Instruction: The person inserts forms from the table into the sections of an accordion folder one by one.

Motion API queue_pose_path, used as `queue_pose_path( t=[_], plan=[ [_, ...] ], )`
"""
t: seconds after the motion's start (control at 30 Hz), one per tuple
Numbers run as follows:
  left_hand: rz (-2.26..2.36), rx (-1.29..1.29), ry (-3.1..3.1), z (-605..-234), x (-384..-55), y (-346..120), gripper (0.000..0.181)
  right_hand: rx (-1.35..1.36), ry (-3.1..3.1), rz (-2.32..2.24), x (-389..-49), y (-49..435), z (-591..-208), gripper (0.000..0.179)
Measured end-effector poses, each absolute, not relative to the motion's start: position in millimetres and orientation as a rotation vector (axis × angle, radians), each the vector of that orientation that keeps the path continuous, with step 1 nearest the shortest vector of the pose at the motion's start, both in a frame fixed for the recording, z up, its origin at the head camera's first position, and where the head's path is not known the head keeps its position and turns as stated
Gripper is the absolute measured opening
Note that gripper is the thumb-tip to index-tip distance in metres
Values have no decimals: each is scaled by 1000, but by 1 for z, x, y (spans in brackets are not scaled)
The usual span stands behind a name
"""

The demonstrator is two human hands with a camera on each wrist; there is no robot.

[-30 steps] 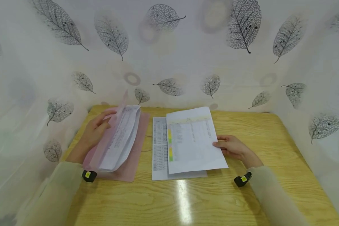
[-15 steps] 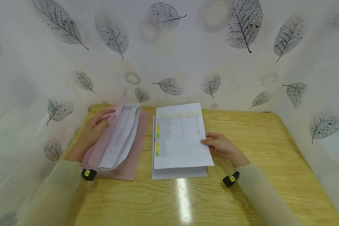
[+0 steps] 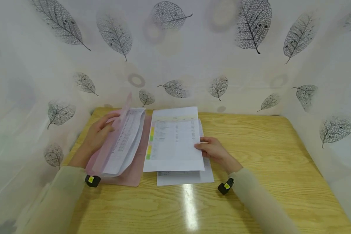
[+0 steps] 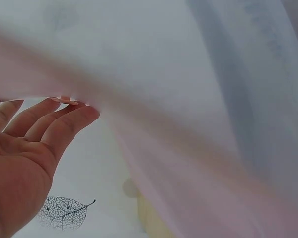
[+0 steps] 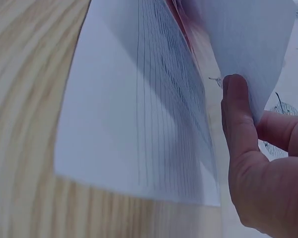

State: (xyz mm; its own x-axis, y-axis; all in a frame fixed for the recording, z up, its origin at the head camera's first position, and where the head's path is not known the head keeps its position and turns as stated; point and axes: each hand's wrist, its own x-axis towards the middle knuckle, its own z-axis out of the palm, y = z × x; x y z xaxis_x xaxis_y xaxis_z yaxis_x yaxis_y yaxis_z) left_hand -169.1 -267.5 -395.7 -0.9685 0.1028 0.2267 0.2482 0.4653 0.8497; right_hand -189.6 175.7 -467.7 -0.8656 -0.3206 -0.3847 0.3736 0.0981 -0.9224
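My right hand [image 3: 212,150] pinches the right edge of a white printed sheet [image 3: 175,139] with yellow and green strips down its left side. The sheet is raised over another paper [image 3: 207,175] and overlaps the right part of the pink folder [image 3: 140,159]. In the right wrist view, the thumb and fingers [image 5: 238,104] bracket the sheet's edge, with the lower printed paper [image 5: 104,124] beneath. On the left, my left hand [image 3: 97,133] holds up the folder's translucent cover [image 4: 154,168] by its edge. Several printed pages [image 3: 125,139] stand tilted inside the folder.
The wooden table [image 3: 251,136] extends right and toward the front, with a light reflection [image 3: 190,204] near the front middle. A leaf-patterned curtain [image 3: 181,58] surrounds its back and sides. Each wrist wears a small black camera [image 3: 92,180].
My right hand has moved left with the printed sheet, from above the lower paper to beside the folder's pages, uncovering the lower paper's right side. The left hand stays on the cover.
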Motion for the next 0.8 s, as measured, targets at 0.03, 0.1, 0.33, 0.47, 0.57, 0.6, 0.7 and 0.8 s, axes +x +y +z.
queue_pose_path(
  t=[0.03,0.1,0.33,0.47,0.57,0.6,0.7,0.8],
  plan=[
    [-1526,-308,-2562,-396,-169,-267,50,54,1879,-1825,-189,173,-467,48],
    [-1525,-309,-2560,-396,-170,-268,49,44,1865,-1839,-187,168,-465,49],
    [-1524,-308,-2556,-395,-169,-267,50,80,1883,-1853,-184,156,-460,47],
    [-1522,-314,-2563,-394,-169,-268,48,92,1892,-1853,-185,152,-460,47],
    [-1532,-322,-2558,-394,-168,-268,48,95,1900,-1854,-185,149,-462,48],
    [-1535,-327,-2555,-394,-168,-268,48,97,1903,-1855,-185,147,-462,48],
    [-1541,-336,-2548,-394,-168,-268,48,98,1921,-1854,-185,144,-463,48],
    [-1535,-335,-2548,-395,-168,-269,49,107,1940,-1856,-183,141,-463,47]
  ],
)
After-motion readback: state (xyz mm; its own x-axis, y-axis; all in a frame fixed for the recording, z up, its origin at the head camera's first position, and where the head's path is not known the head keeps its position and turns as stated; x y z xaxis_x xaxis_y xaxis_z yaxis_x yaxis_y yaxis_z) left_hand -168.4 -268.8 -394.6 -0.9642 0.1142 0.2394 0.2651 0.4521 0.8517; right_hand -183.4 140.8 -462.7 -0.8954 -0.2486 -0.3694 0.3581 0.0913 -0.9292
